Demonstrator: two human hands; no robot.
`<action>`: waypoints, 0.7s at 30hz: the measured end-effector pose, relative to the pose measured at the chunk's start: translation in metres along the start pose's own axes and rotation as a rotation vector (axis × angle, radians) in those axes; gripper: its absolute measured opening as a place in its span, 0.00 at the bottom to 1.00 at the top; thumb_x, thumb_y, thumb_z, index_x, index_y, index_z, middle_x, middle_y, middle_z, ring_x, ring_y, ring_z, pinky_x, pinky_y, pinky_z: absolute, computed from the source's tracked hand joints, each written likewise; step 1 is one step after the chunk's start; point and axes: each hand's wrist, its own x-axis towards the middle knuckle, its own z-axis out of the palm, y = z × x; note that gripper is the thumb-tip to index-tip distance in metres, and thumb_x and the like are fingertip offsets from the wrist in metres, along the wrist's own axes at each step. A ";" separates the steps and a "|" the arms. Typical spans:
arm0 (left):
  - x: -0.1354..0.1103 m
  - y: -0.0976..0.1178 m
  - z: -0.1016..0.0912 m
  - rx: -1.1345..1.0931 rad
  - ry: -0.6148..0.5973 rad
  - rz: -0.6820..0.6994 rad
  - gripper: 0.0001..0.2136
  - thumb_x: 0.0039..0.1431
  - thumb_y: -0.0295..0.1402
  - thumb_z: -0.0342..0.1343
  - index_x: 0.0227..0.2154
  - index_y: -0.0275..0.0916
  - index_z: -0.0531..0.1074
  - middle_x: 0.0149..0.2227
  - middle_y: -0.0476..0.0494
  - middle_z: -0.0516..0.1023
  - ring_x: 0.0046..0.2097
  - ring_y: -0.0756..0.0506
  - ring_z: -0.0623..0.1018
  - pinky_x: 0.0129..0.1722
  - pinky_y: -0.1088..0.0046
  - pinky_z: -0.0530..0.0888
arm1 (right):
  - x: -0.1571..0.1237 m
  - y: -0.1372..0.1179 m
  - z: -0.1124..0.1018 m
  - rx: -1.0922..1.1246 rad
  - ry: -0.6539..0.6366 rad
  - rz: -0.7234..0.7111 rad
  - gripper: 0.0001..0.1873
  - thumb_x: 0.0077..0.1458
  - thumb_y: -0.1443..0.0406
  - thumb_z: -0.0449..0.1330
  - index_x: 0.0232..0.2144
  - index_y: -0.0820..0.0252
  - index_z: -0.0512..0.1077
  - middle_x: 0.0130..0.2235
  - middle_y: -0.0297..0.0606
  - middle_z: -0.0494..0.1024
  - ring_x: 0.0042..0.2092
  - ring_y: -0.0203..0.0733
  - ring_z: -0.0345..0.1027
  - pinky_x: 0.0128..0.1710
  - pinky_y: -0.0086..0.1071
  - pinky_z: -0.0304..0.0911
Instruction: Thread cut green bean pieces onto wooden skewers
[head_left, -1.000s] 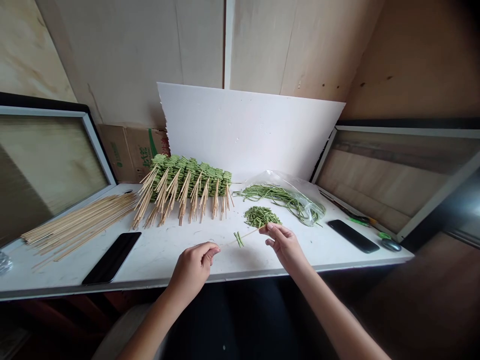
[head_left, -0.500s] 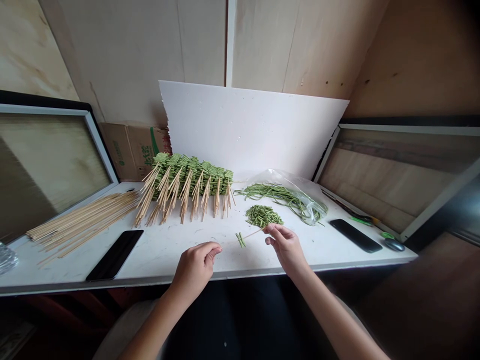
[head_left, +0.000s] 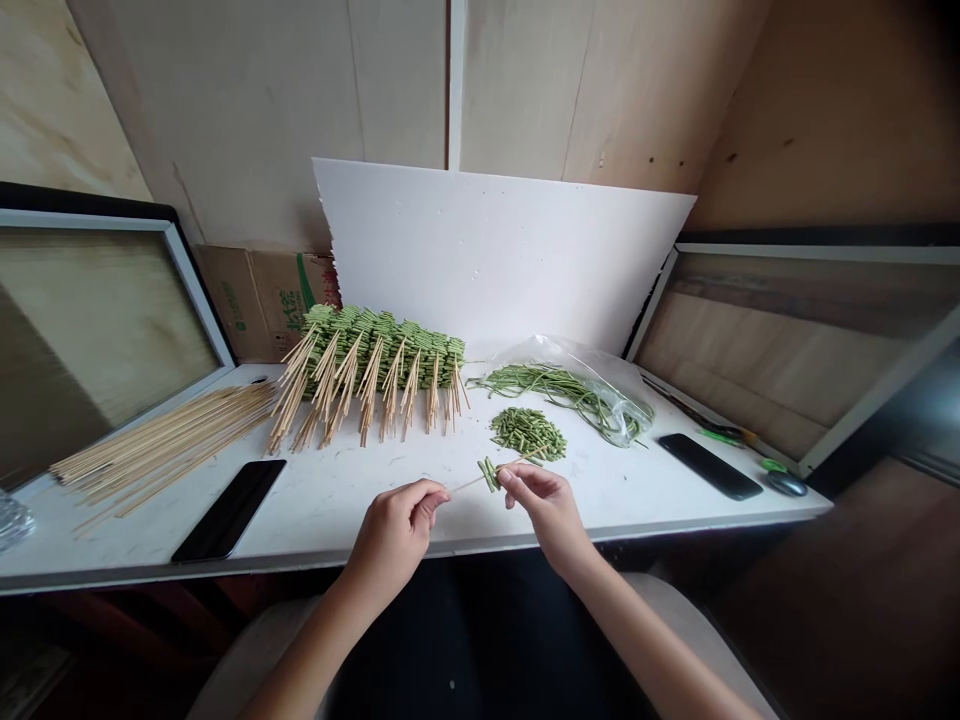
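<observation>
I record the skewer (head_left: pixel 466 486) held above the front part of the white surface (head_left: pixel 352 478), spanning the gap between the two hands. Its long axis slopes from the left hand (head_left: pixel 409 518) up and away toward the right hand (head_left: pixel 546 505). The left fingers and thumb are pinched on the skewer's near end; the right thumb and fingertips are closed on it farther along. Whether the right fingertips also press on a bean, I cannot tell. The threaded bean pieces (head_left: pixel 488 474) lie across the stick, just beside the right fingertips and well apart from the left, so the right hand is nearer. I find the pile of cut beans (head_left: pixel 529 434) just beyond the right hand: short, slim green sticks heaped loosely. Behind it, long beans (head_left: pixel 559 385), limp and curved, lie partly under a clear, crinkled plastic bag (head_left: pixel 551 352). To the left I note a dense stack of loaded skewers (head_left: pixel 390 345), green and ridged, pale wooden ends fanned toward the person. Farther left lie loose skewers (head_left: pixel 172 430), straight, thin and tan, beside a flat, glossy black phone (head_left: pixel 229 510).
</observation>
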 end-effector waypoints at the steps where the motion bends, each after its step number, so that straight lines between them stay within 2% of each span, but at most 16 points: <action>1: 0.000 0.000 -0.001 -0.006 -0.002 -0.005 0.15 0.72 0.37 0.50 0.32 0.40 0.78 0.23 0.50 0.71 0.25 0.49 0.71 0.28 0.75 0.67 | 0.001 0.001 -0.001 0.006 -0.005 0.012 0.14 0.50 0.50 0.73 0.30 0.53 0.84 0.35 0.39 0.81 0.33 0.42 0.68 0.37 0.37 0.66; 4: 0.000 -0.002 0.001 -0.021 0.001 -0.015 0.15 0.72 0.38 0.49 0.33 0.39 0.78 0.23 0.50 0.72 0.25 0.49 0.71 0.28 0.75 0.67 | 0.006 0.007 -0.006 0.034 -0.017 0.034 0.15 0.48 0.50 0.74 0.31 0.54 0.84 0.42 0.41 0.82 0.29 0.38 0.65 0.35 0.37 0.67; 7: -0.001 -0.004 0.004 -0.031 0.003 -0.019 0.16 0.72 0.39 0.49 0.34 0.39 0.78 0.23 0.50 0.72 0.25 0.49 0.72 0.28 0.75 0.68 | 0.010 0.014 -0.009 0.083 -0.015 0.051 0.16 0.46 0.51 0.75 0.31 0.54 0.84 0.46 0.41 0.81 0.30 0.37 0.65 0.32 0.36 0.66; 12: -0.001 -0.007 0.003 -0.024 0.009 -0.030 0.16 0.72 0.40 0.49 0.35 0.39 0.78 0.23 0.50 0.72 0.25 0.49 0.72 0.29 0.75 0.68 | 0.014 0.020 -0.011 0.204 -0.038 0.075 0.18 0.46 0.50 0.75 0.33 0.56 0.82 0.35 0.38 0.78 0.35 0.41 0.67 0.30 0.32 0.64; 15: 0.001 -0.011 0.001 -0.014 0.012 -0.040 0.16 0.72 0.41 0.49 0.36 0.39 0.78 0.23 0.50 0.72 0.25 0.49 0.72 0.28 0.75 0.68 | 0.018 0.019 -0.016 0.251 -0.030 0.125 0.19 0.47 0.49 0.75 0.34 0.56 0.80 0.32 0.37 0.75 0.35 0.40 0.66 0.29 0.30 0.62; 18: 0.003 -0.018 -0.003 0.001 0.027 -0.047 0.17 0.72 0.43 0.48 0.36 0.39 0.78 0.23 0.50 0.72 0.24 0.49 0.71 0.27 0.75 0.67 | 0.026 0.016 -0.030 0.184 -0.010 0.136 0.21 0.48 0.47 0.74 0.35 0.56 0.80 0.32 0.38 0.77 0.36 0.41 0.68 0.27 0.30 0.61; 21: 0.007 -0.028 -0.008 0.042 0.036 -0.069 0.17 0.72 0.43 0.48 0.35 0.40 0.77 0.23 0.50 0.73 0.25 0.48 0.73 0.28 0.75 0.67 | 0.039 0.016 -0.055 -0.020 0.070 0.083 0.24 0.47 0.46 0.73 0.35 0.59 0.82 0.32 0.40 0.80 0.34 0.43 0.70 0.26 0.31 0.62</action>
